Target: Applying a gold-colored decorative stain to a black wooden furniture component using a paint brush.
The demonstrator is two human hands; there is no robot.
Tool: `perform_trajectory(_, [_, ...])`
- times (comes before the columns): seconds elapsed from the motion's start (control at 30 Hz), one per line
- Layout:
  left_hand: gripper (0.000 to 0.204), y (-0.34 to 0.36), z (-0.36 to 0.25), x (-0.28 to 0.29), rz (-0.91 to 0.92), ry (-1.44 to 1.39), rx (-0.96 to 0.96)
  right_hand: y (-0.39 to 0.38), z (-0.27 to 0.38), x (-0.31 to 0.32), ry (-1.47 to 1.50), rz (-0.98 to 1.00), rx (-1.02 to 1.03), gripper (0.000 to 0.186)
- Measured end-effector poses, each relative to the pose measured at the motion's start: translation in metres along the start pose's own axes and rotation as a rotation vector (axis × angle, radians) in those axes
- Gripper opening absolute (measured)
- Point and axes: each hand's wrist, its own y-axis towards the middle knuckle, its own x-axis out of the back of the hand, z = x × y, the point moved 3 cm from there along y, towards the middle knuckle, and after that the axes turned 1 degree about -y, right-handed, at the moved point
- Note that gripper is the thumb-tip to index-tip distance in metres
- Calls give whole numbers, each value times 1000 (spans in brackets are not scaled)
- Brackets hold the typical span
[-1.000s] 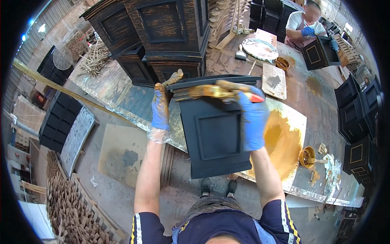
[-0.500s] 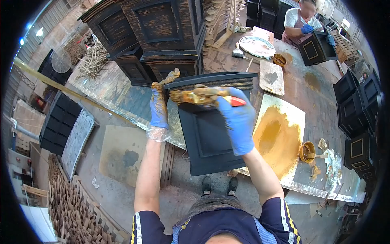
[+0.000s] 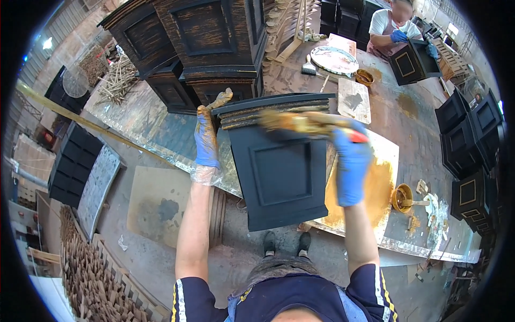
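The black cabinet [image 3: 279, 166] leans at the table [image 3: 155, 134] edge. The left hand [image 3: 206, 137] grips its top left corner; the right hand [image 3: 351, 161] clutches a brush [image 3: 300, 123] across its top moulding.

packages: none | labels: none | signs: none | screens: none (only furniture pieces and paint tools in view)

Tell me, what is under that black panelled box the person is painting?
The black box rests on the workbench beside a gold-stained board. Its lower end overhangs the bench edge, above the floor and shoes. What lies directly beneath it is covered.
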Motion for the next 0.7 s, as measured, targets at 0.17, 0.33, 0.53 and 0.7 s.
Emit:
perform_trajectory(0.17, [59,-10,-29,-42,301,-1,-90,7,-12,-37,-29,112,22,25])
perform_trajectory(0.33, [76,-12,-32,-46,230,85,-10,45,-31,75,118,-64,40,19])
perform_trajectory(0.53, [73,-2,-11,-19,141,116,9,27,-5,94,344,112,1,23])
perform_trajectory(0.7, [52,13,14,15,64,124,-85,9,12,30,566,490,-21,29])
